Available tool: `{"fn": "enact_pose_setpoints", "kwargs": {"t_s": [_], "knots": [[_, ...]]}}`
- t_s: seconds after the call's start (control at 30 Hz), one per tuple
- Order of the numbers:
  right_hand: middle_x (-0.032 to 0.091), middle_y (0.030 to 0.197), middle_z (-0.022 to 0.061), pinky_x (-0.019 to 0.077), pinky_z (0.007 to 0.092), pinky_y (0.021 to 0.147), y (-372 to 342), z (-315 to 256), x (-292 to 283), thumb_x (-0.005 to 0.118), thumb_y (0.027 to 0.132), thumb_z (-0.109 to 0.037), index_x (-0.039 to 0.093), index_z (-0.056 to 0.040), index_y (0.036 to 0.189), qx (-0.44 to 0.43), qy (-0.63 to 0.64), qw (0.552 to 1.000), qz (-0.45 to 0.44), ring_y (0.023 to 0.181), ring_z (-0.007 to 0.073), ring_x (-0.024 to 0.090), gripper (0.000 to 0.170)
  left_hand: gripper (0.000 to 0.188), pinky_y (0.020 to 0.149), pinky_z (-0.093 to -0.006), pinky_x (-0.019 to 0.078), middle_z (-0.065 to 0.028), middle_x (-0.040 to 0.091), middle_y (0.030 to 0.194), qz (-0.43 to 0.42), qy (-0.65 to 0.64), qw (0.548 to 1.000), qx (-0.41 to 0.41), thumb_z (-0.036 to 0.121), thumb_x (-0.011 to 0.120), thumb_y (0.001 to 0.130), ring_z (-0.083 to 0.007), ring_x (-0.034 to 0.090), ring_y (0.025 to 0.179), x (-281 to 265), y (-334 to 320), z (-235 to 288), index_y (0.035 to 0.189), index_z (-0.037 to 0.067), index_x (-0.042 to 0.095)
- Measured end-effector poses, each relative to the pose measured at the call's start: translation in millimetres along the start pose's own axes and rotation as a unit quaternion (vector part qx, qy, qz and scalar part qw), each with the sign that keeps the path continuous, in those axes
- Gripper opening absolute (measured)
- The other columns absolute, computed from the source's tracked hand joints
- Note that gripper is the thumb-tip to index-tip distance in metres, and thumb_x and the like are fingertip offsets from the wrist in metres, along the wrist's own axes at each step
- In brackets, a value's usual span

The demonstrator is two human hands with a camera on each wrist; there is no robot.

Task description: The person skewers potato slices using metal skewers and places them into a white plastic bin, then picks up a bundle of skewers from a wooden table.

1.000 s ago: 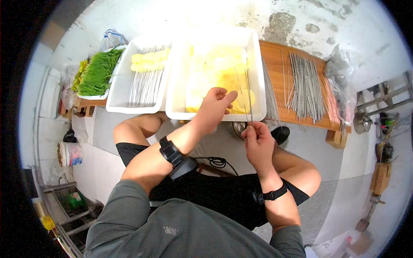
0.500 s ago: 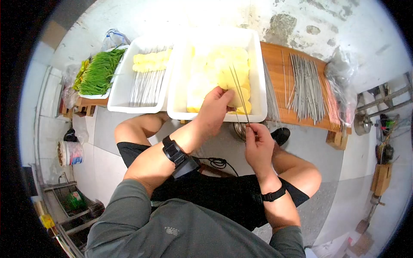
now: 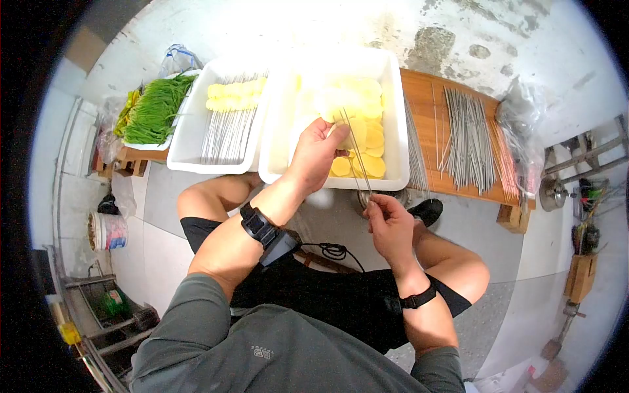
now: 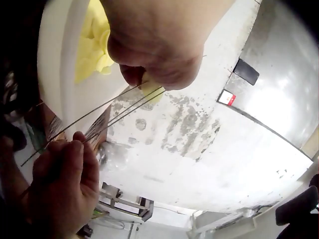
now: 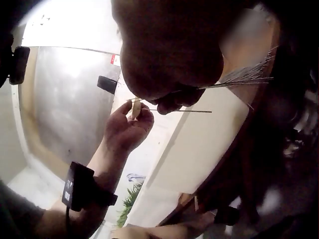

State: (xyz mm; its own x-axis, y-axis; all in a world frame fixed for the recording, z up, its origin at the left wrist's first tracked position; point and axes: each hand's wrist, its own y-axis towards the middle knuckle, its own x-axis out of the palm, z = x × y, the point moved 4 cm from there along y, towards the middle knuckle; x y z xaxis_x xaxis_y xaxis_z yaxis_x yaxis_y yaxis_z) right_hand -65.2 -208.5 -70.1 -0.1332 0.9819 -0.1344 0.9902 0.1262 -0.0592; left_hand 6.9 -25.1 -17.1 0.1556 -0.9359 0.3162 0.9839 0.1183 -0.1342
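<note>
My left hand (image 3: 313,156) pinches a thin, pale yellow potato slice (image 4: 152,92) between thumb and fingers, above the front of the large white tub (image 3: 398,118). Several thin metal skewers (image 3: 354,145) slant up from my right hand (image 3: 392,226), which grips their lower ends with thumb and fingertips. In the left wrist view the skewers' far ends meet the slice at the left fingers. Whether they pierce it I cannot tell. Loose potato slices (image 3: 373,135) lie heaped in the tub below the left hand.
A second white tub (image 3: 175,152) to the left holds skewers threaded with slices (image 3: 236,95). Beyond it stands a tray of green chives (image 3: 154,108). On the wooden board (image 3: 424,98) at the right lies a pile of bare skewers (image 3: 466,137) beside a clear plastic bag (image 3: 521,111).
My left hand has brought a potato slice to the skewers and moved up and slightly left. The skewers now tilt further left; the right hand has shifted slightly down.
</note>
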Motion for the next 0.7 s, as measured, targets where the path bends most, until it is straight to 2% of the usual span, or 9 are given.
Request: {"fn": "enact_pose_setpoints", "kwargs": {"t_s": [0.13,0.2,0.3,0.53,0.6,0.7], "knots": [[0.066,0.073,0.0052,0.0469,0.0238,0.057,-0.3,-0.9,1.8,0.062,0.089,-0.011,0.063,-0.0004,0.099,0.01,0.031,0.999,-0.022,0.061,0.0084,0.057,0.015,0.024,0.069,-0.0237,0.0484,-0.0003,0.067,0.104,-0.014,-0.003,1.0,-0.003,0.016,0.054,0.093,-0.0082,0.063,0.087,-2.7,1.2,0.8,0.115,0.007,0.056],[0.064,0.072,0.0035,0.0426,0.0213,0.051,-0.4,-3.8,2.6,0.06,0.091,-0.011,0.059,-0.0015,0.099,0.062,0.095,0.992,-0.047,0.057,0.0068,0.054,0.013,0.026,0.071,-0.0238,0.049,-0.0014,0.067,0.104,-0.021,0.004,1.0,0.002,0.015,0.053,0.093,-0.0091,0.063,0.087,-2.3,1.6,2.7,0.117,0.006,0.056],[0.063,0.073,0.0025,0.039,0.0196,0.048,-0.2,-4.3,3.5,0.058,0.092,-0.011,0.056,-0.0024,0.097,0.077,0.157,0.983,-0.063,0.055,0.0052,0.051,0.01,0.026,0.073,-0.0244,0.0496,-0.0032,0.067,0.104,-0.014,-0.02,1.0,-0.004,0.015,0.052,0.093,-0.0105,0.064,0.088,-3.1,3.9,1.6,0.117,0.004,0.056],[0.061,0.075,0.0037,0.0435,0.0222,0.054,-2.5,3.2,5.7,0.056,0.091,-0.008,0.053,-0.0014,0.097,0.092,0.125,0.986,-0.054,0.06,0.0079,0.053,0.009,0.023,0.074,-0.0268,0.0502,-0.0038,0.066,0.1,0.017,-0.016,0.999,0.033,0.017,0.052,0.094,-0.0111,0.063,0.086,-11.8,14.9,15.6,0.111,0.003,0.057],[0.056,0.067,0.0017,0.0357,0.0197,0.045,-3.6,4.1,7.2,0.054,0.093,-0.006,0.05,-0.004,0.099,0.059,0.124,0.989,-0.05,0.052,0.0053,0.046,0.008,0.022,0.078,-0.0294,0.049,-0.0032,0.064,0.105,0.02,0.044,0.999,0.022,0.019,0.05,0.096,-0.0122,0.061,0.092,-23.0,22.0,18.8,0.113,0.007,0.057],[0.056,0.069,0.0014,0.0362,0.0196,0.047,-5.1,8.0,8.4,0.053,0.093,-0.006,0.05,-0.0035,0.101,0.064,0.123,0.989,-0.048,0.054,0.005,0.047,0.009,0.021,0.077,-0.0293,0.0483,-0.0019,0.064,0.105,0.049,0.051,0.997,0.03,0.02,0.049,0.096,-0.0114,0.06,0.089,-32.2,28.2,25.2,0.112,0.007,0.056]]}}
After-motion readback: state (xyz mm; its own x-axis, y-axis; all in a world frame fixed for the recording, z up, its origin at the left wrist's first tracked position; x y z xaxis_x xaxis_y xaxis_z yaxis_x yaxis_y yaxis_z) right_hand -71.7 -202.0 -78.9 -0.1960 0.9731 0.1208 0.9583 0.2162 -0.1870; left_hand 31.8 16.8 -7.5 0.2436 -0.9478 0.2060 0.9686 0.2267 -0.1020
